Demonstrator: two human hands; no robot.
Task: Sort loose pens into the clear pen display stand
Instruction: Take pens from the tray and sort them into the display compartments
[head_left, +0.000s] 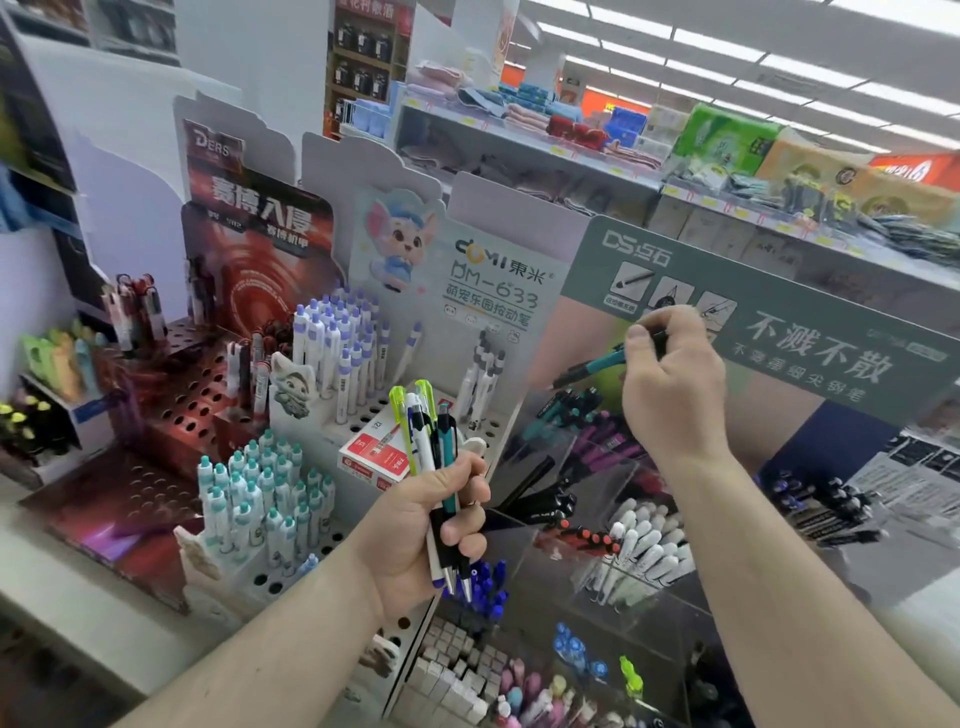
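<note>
Right hand (670, 379) pinches teal pen (597, 366) above clear pen display stand (597, 525); left hand (431, 525) clasps pen bundle (434, 441). Pens judged light, stiff, smooth; hold mid-barrel.

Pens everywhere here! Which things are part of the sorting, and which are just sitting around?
Part of the job:
- teal pen pinched in the right hand
- mixed bunch of pens gripped in the left hand
- clear compartmented stand

Just sitting there:
- red and white box
- white perforated pen rack
</note>
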